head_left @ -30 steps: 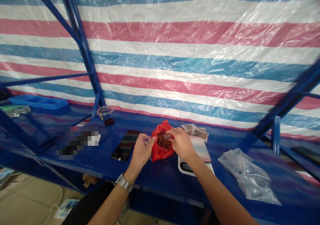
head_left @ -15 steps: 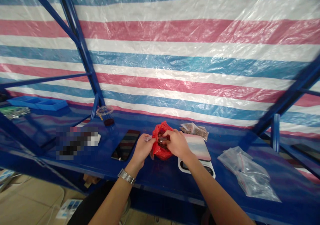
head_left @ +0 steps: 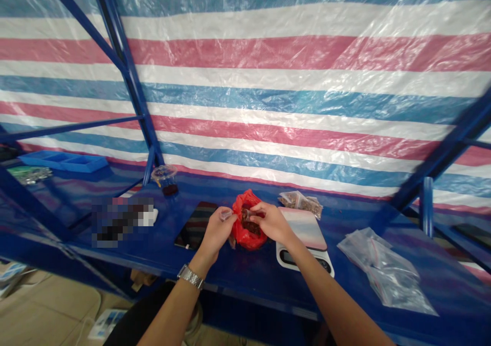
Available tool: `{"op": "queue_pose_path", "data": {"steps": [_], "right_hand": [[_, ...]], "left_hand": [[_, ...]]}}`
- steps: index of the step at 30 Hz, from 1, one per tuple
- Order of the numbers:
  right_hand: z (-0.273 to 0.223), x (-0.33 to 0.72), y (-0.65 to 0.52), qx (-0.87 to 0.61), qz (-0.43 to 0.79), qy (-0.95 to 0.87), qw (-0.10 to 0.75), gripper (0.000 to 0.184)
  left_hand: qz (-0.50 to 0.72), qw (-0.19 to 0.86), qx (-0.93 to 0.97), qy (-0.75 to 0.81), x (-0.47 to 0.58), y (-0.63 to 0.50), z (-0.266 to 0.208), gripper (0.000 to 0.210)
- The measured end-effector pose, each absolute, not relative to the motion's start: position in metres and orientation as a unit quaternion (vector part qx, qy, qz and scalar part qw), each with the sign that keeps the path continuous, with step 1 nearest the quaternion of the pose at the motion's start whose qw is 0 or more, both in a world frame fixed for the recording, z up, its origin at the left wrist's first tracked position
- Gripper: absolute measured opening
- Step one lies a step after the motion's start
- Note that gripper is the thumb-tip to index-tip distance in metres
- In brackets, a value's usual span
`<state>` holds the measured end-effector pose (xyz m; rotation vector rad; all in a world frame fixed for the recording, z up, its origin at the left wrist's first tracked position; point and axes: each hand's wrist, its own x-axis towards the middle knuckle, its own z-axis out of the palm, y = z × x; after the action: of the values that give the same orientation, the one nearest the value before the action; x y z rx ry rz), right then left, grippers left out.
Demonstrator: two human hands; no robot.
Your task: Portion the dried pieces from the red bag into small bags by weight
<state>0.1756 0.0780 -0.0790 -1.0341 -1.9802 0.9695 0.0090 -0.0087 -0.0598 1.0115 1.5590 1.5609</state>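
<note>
A red plastic bag (head_left: 253, 241) stands with its mouth spread on the blue table, and dark brown granular bits (head_left: 251, 226) show inside. My left hand (head_left: 219, 229), at the bag's left rim, is closed on a small clear plastic piece (head_left: 226, 215), too small to identify. Over the bag's mouth, my right hand (head_left: 273, 222) pinches a small clear container (head_left: 246, 214) among the brown bits. Its fingers partly hide the container. Right beside the bag is a white kitchen scale (head_left: 305, 228), under my right wrist.
Filled zip bags (head_left: 301, 202) lie behind the scale, and clear zip bags (head_left: 389, 269) lie to the right. A black phone (head_left: 195, 225), a lidded plastic cup (head_left: 169, 182) and blue trays (head_left: 63, 160) are on the left. Blue metal posts (head_left: 132, 80) frame the table before a striped sheet (head_left: 287, 95).
The view has shifted slightly. My right hand's fingers have moved a little on the small container, showing more of the brown bits. My left hand keeps its grip.
</note>
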Motion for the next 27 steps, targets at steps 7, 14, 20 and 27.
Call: {"op": "queue_pose_path", "data": {"steps": [7,14,20,27], "right_hand": [[-0.077,0.176,0.079,-0.355,0.441,-0.738,0.368,0.015],[-0.054,0.175,0.071,-0.348,0.416,-0.731,0.415,0.019],[-0.026,0.166,0.036,-0.309,0.145,-0.856,0.389,0.020],[-0.016,0.167,0.025,-0.238,0.020,-0.892,0.384,0.031]], "left_hand": [[0.587,0.329,0.432,0.601,0.008,-0.008,-0.061,0.012],[0.569,0.221,0.514,0.603,0.009,-0.012,-0.064,0.012],[0.544,0.195,0.555,0.599,0.016,-0.015,-0.062,0.007],[0.549,0.188,0.558,0.593,0.021,-0.012,-0.061,0.005]]}}
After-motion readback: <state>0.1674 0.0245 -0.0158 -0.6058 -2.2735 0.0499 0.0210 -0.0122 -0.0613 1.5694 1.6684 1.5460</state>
